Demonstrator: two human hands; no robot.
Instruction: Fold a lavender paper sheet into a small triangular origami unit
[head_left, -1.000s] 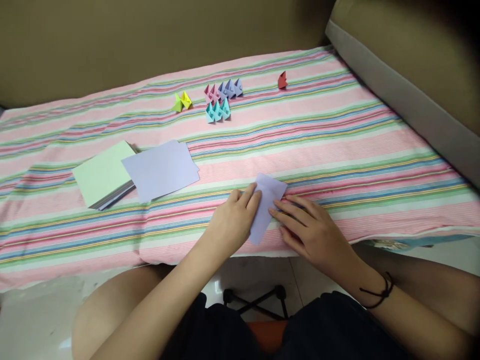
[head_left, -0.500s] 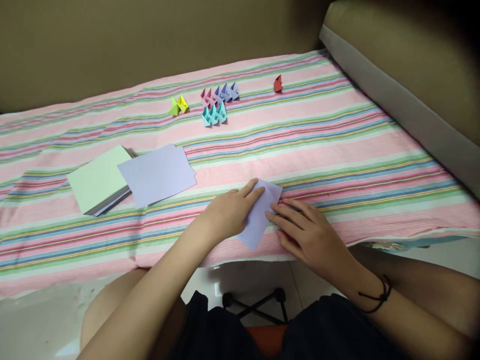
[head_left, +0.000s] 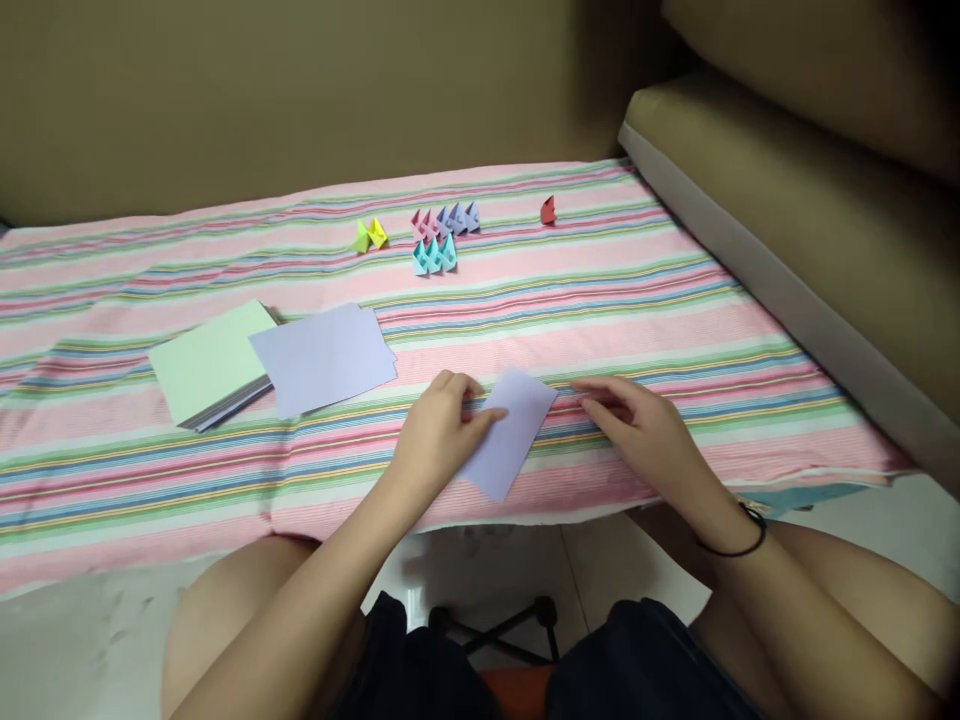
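A folded lilac sheet of paper [head_left: 513, 432] lies slanted near the front edge of the striped cloth. My left hand [head_left: 442, 425] is at its left edge, the thumb on top of the paper and the other fingers curled beside the edge, gripping it. To the right, my right hand [head_left: 641, 425] hovers just off the paper, holding nothing, with a gap between thumb and forefinger. Left of my hands, a few loose lilac sheets [head_left: 326, 360] overlap a thick stack of paper with a pale green top sheet [head_left: 210, 365].
Toward the back stand small folded paper pieces: yellow ones [head_left: 370, 235], a pink and purple row [head_left: 446, 220], turquoise ones [head_left: 434, 257] and a lone red one [head_left: 549, 210]. A brown backrest [head_left: 300, 100] rises behind the striped cloth [head_left: 645, 300]; a brown cushion [head_left: 787, 230] borders the right.
My right hand has lifted off the paper and moved right. My left hand has slid to the paper's left edge, its fingers curling. The camera view has tilted slightly upward.
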